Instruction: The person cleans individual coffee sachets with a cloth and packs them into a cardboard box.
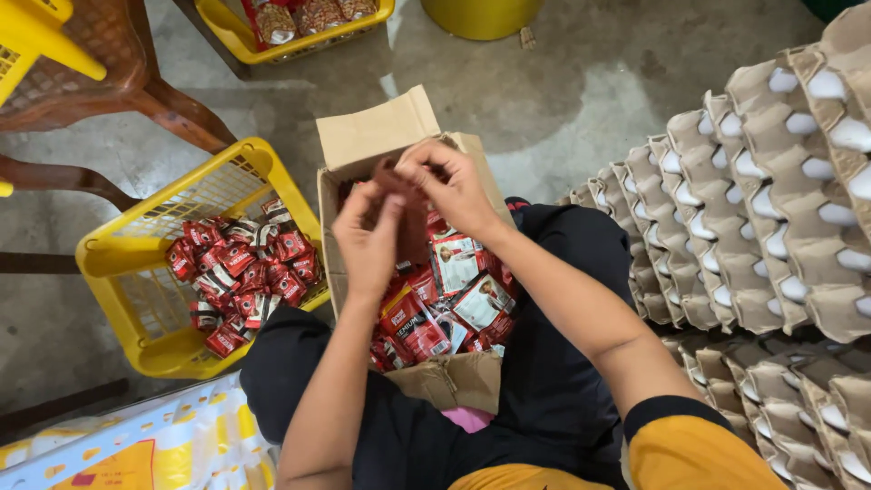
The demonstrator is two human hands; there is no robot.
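I see my left hand (367, 238) and right hand (451, 186) both pinched shut on a blurred dark-red sachet (396, 178) above the open cardboard box (381, 136) of sachets — light, limp, slick foil, I judge — best gripped by its sealed edges.

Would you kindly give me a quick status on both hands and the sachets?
Left hand and right hand pinch a blurred dark red sachet above the open cardboard box. More sachets in yellow basket. Nothing between hands and box.

Sachet (406, 201) btwn both hands blurred; egg trays (771, 191) cut off.
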